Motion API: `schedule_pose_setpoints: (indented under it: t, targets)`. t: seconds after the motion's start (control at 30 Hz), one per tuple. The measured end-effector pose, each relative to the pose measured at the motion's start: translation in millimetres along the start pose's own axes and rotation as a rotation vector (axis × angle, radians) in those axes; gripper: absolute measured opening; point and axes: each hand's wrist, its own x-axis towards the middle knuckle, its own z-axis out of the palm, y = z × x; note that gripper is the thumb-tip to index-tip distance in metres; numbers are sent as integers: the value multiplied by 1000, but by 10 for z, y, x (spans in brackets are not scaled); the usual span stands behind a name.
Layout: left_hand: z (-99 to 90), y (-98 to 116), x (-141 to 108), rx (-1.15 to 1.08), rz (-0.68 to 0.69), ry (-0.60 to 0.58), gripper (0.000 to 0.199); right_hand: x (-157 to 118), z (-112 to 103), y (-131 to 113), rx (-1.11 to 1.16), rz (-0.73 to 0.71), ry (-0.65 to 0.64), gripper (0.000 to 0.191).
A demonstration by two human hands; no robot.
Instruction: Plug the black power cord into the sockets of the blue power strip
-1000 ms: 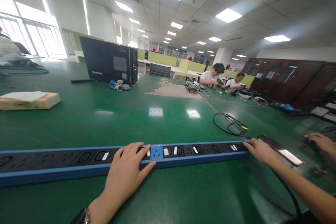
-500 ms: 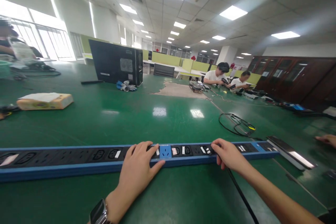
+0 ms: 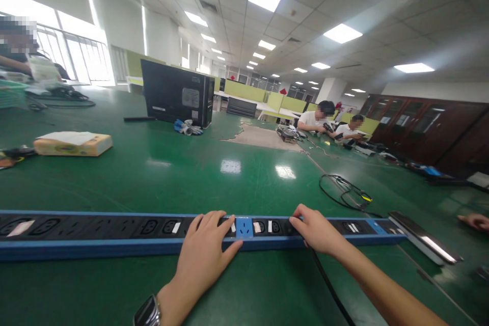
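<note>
A long blue-edged power strip [image 3: 114,247] with black sockets and a blue socket [image 3: 244,227] lies across the green table. My left hand [image 3: 208,244] spans it, left of the blue socket, its fingers over the far edge and its thumb at the near edge. My right hand [image 3: 315,229] is closed on a black plug at the strip's sockets, right of the blue one. From under that hand a black cable [image 3: 328,285] runs toward me. The fingers mostly cover the plug, so I cannot tell whether it is seated.
Beyond the strip lie a coiled black cable [image 3: 344,191], a tissue pack [image 3: 74,143], gloves [image 3: 189,127] and a black computer case [image 3: 178,94]. A dark flat bar [image 3: 424,239] touches the strip's right end. Other people sit around the table; a person's hand [image 3: 476,221] shows at right.
My right hand has moved left along the strip with the plug and its cable, nearer the blue socket. My left hand stays on the strip. The view has shifted slightly.
</note>
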Motion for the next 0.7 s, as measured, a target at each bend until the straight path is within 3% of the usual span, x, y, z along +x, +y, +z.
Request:
schedule_pose_setpoints:
  t: [0.2, 0.53, 0.7]
  targets:
    - [2, 0, 8, 5, 4, -3, 42, 29, 18, -92, -47, -58, 20, 22]
    - [2, 25, -7, -12, -9, 2, 41, -4, -76, 121, 116, -107, -118, 23]
    - [-2, 31, -9, 1, 0, 7, 40, -25, 0, 132, 160, -93, -51, 23]
